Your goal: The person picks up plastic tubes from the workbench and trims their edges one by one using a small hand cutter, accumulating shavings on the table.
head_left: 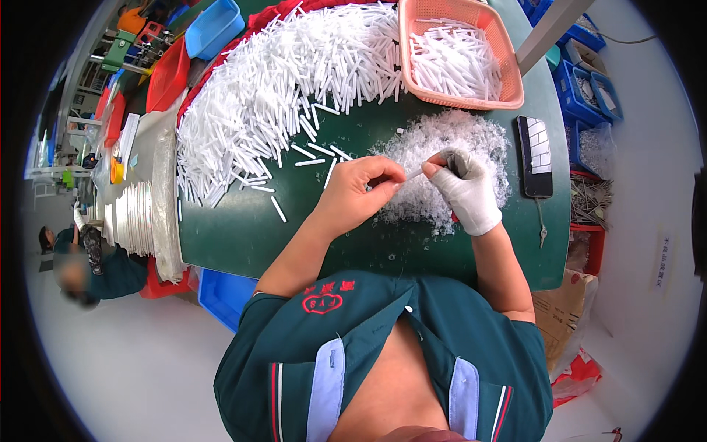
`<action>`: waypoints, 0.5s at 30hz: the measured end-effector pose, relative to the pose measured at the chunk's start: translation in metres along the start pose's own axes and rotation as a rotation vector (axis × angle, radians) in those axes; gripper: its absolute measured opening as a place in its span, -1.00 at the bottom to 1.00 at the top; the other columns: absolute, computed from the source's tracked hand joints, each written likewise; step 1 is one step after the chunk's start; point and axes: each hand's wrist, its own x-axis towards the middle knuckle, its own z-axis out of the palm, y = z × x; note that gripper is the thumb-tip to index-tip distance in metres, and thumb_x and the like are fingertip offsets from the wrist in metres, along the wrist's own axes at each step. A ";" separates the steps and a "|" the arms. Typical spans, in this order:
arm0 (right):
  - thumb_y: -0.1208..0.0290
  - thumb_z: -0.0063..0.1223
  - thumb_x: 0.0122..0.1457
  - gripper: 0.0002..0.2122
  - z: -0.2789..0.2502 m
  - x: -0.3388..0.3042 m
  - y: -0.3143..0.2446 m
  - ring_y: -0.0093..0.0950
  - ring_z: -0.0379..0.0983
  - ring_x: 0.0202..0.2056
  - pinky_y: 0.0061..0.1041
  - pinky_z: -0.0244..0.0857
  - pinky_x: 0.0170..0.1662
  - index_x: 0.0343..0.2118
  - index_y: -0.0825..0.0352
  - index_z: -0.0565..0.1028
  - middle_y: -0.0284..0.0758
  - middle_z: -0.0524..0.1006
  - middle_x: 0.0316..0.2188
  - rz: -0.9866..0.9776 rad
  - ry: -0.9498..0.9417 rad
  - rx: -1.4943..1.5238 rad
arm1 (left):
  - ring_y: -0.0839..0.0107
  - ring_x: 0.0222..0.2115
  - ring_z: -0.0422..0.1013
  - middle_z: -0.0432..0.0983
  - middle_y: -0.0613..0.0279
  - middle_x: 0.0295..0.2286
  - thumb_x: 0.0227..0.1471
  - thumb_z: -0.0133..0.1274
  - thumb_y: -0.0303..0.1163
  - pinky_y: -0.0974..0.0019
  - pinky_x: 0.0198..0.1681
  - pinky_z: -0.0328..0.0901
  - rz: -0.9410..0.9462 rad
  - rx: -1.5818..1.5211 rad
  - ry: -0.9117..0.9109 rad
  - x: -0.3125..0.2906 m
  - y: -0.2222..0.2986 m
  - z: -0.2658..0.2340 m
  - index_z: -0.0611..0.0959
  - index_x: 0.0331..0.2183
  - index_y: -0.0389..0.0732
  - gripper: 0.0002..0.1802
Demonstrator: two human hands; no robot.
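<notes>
A thin white plastic tube [414, 174] spans the gap between my two hands. My left hand [359, 193], bare, pinches its left end between thumb and forefinger. On the right end, my right hand [470, 193] is closed in a pinch; it wears a white glove that leaves the thumb tip bare. Below both hands lies a heap of clear, curly plastic scraps [471, 136] on the green table [353, 254]. A big pile of white tubes [287, 70] spreads over the table's far left, with several loose tubes [309, 162] at its near edge.
A pink basket [515, 92] of white tubes stands at the far side. A phone [535, 156] lies right of the scraps. Blue bins [582, 92] line the right wall. At left are a blue tray [213, 29], stacked white pieces [135, 217] and another person [114, 272].
</notes>
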 end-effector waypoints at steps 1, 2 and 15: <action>0.47 0.16 0.08 -0.88 -0.001 -0.001 -0.004 -0.73 0.25 -0.52 -0.70 0.18 -0.46 -0.42 0.42 0.50 -0.48 0.44 -0.58 0.076 0.047 0.054 | 0.62 -0.45 0.41 0.51 0.32 -0.47 -0.08 0.10 -0.64 0.52 -0.36 0.30 0.006 0.002 -0.003 -0.001 0.000 -0.001 0.61 -0.43 -0.31 -0.93; 0.44 0.16 0.09 -0.86 -0.006 0.003 0.001 -0.75 0.22 -0.60 -0.71 0.10 -0.55 -0.39 0.40 0.48 -0.49 0.40 -0.61 0.108 0.072 0.104 | 0.62 -0.46 0.41 0.52 0.31 -0.47 -0.10 0.09 -0.64 0.51 -0.37 0.30 0.025 0.060 0.017 -0.002 -0.001 -0.004 0.61 -0.44 -0.31 -0.92; 0.37 0.09 0.15 -0.86 -0.019 0.007 0.002 -0.76 -0.01 -0.76 -0.69 -0.18 -0.70 -0.38 0.30 0.41 -0.56 0.22 -0.69 0.293 -0.020 0.671 | 0.20 -0.26 0.39 0.50 0.22 -0.36 -0.23 0.07 -0.61 0.23 -0.22 0.31 0.409 0.574 0.067 0.005 -0.002 0.002 0.61 -0.46 -0.23 -0.84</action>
